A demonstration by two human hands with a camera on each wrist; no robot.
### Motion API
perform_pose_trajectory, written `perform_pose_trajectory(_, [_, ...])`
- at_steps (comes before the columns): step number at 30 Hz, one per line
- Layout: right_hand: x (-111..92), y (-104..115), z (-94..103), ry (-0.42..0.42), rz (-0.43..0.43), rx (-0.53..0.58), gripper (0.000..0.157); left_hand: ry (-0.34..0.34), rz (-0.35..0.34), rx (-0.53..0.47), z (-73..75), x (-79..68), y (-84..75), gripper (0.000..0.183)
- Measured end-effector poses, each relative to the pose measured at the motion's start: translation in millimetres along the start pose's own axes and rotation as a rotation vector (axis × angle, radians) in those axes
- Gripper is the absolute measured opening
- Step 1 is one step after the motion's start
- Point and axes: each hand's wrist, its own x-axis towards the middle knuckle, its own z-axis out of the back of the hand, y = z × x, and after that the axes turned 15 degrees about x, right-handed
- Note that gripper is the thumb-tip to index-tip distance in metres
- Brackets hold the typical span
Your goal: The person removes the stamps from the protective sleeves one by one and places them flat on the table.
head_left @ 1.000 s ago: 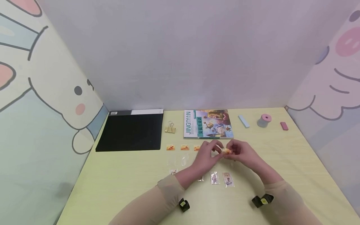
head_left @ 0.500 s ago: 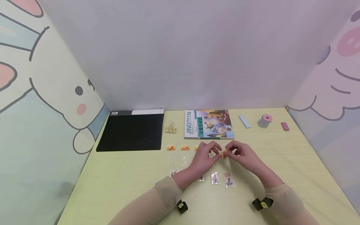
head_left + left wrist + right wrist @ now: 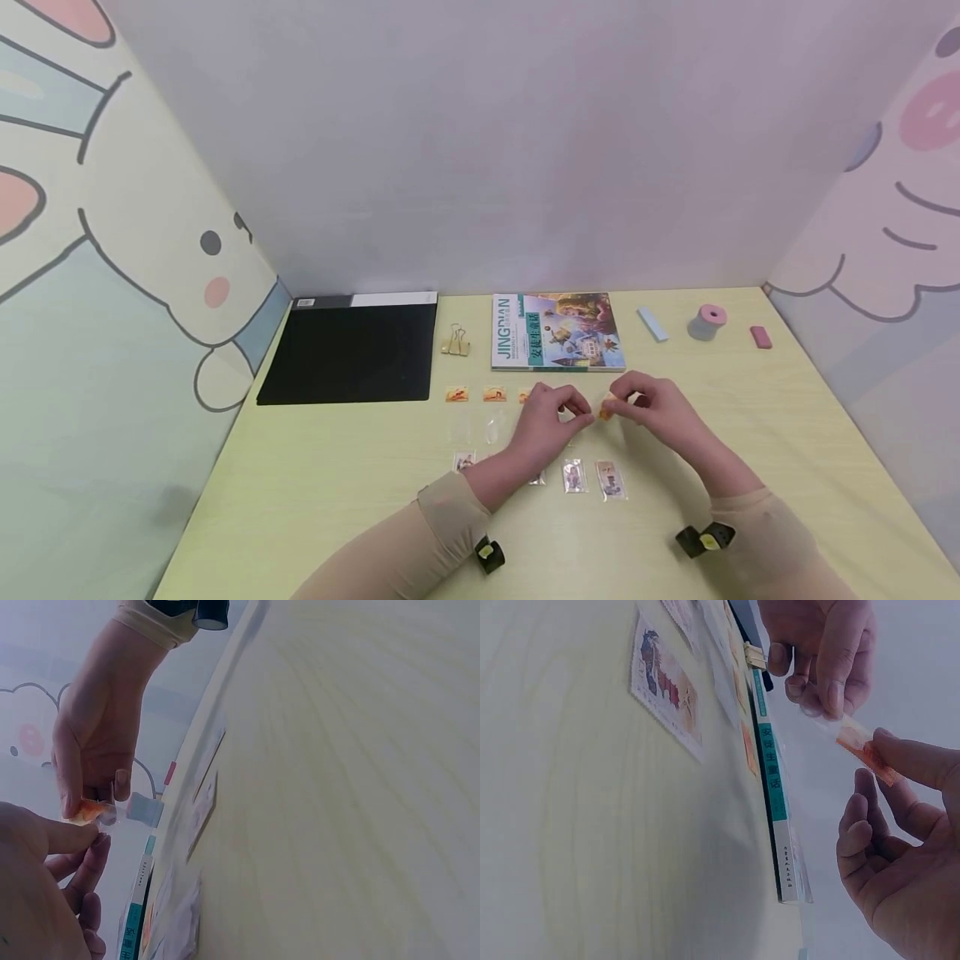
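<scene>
Above the table, my right hand [image 3: 660,412] pinches a small orange stamp [image 3: 864,756] between thumb and fingertips. My left hand [image 3: 542,427] pinches a clear plastic sleeve [image 3: 821,718] that meets the stamp's other end. In the right wrist view the stamp's near end seems to lie inside the sleeve; how deep I cannot tell. Orange stamps [image 3: 457,394] lie in a row behind my left hand, which covers part of it. Nearer me are stamps in clear sleeves [image 3: 611,481], some behind my left forearm. Clear sleeves [image 3: 492,428] lie flat between the rows.
A book [image 3: 557,331] lies at the back, with a gold binder clip [image 3: 455,342] and a black board [image 3: 348,354] to its left. On the right are a light blue bar [image 3: 652,324], a pink-topped spool [image 3: 707,322] and a small dark pink block [image 3: 761,337]. Walls enclose the table.
The orange stamp has turned between my hands and moved slightly right with my right hand. My left hand has stayed nearly in place. The things on the table have not moved.
</scene>
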Motion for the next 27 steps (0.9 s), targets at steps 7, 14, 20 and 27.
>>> perform_pose_trajectory(7, [2.5,-9.3,15.0,-0.159,-0.124,0.057,0.029,-0.051,0.057,0.083,-7.4,-0.2,-1.2,0.007])
perform_pose_trajectory(14, [12.2,-12.6,15.6,-0.204,-0.213,0.092,0.034,-0.066,0.13,0.246,-15.8,-2.1,-11.2,0.012])
perform_pose_trajectory(20, [23.6,-19.7,6.1,-0.136,-0.346,0.053,0.032,-0.024,0.148,0.384,-24.0,2.5,-11.6,0.016])
perform_pose_trajectory(27, [32.8,-24.0,3.7,-0.121,-0.397,-0.119,0.027,0.014,0.157,0.487,-27.6,6.7,-12.4,0.022])
